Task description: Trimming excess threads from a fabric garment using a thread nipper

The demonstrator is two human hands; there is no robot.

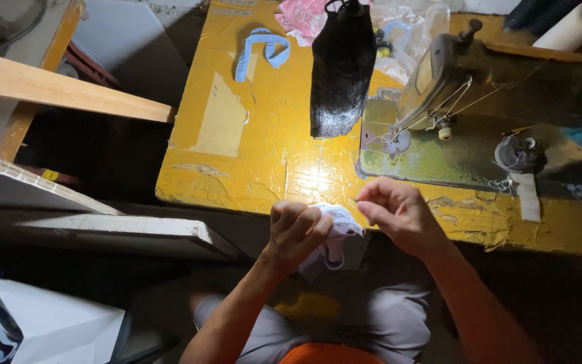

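Observation:
My left hand [294, 229] is closed around a small piece of white fabric [337, 226], held just in front of the yellow table's [250, 168] near edge. Part of the fabric hangs below the fist. My right hand [399, 212] is right beside it, fingers pinched together at the fabric's upper edge; whether it holds a thread or the cloth itself I cannot tell. Both hands hover above my lap, in grey trousers.
An old sewing machine [439, 87] stands on the table at the right, with a thread spool [516, 154] beside it. A black glossy piece [340, 67], a light blue strip [261, 48] and pink cloth [302, 17] lie farther back. Wooden boards [62, 91] lie left; a white bag [42, 323] sits lower left.

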